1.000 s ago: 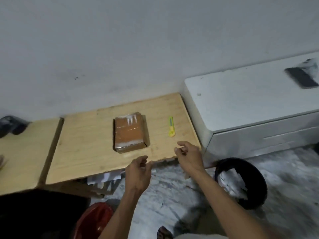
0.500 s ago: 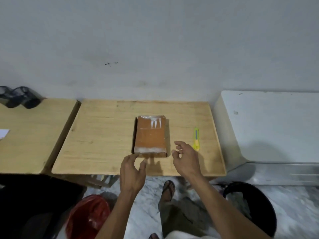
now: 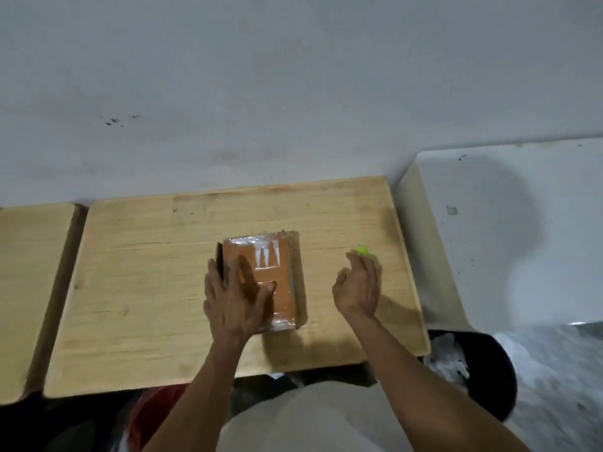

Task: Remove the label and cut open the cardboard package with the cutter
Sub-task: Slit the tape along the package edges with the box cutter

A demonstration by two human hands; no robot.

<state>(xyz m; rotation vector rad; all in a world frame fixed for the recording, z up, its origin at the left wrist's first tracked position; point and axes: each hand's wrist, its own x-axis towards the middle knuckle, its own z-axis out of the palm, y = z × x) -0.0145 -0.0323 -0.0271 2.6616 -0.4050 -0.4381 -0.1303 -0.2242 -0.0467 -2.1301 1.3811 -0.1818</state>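
Observation:
A brown cardboard package (image 3: 279, 275) wrapped in clear tape lies flat in the middle of the wooden table (image 3: 146, 288). My left hand (image 3: 236, 295) rests flat on the package's left and near part, fingers spread over its top and left edge. My right hand (image 3: 357, 285) hovers over the table to the right of the package, fingers loosely curled and holding nothing. Only the yellow-green tip of the cutter (image 3: 361, 250) shows beyond my right fingertips; the hand hides the rest of it. I see no separate label on the package.
A second wooden table (image 3: 29, 288) adjoins on the left. A white cabinet (image 3: 509, 230) stands to the right. A black bin (image 3: 479, 370) with crumpled paper sits below the table's right corner, and something red (image 3: 153, 409) lies under the table's front edge. The wall is close behind.
Both hands have moved forward over the table. My left hand has come down onto the package, and my right hand has reached over the cutter. The camera has tilted down and closer.

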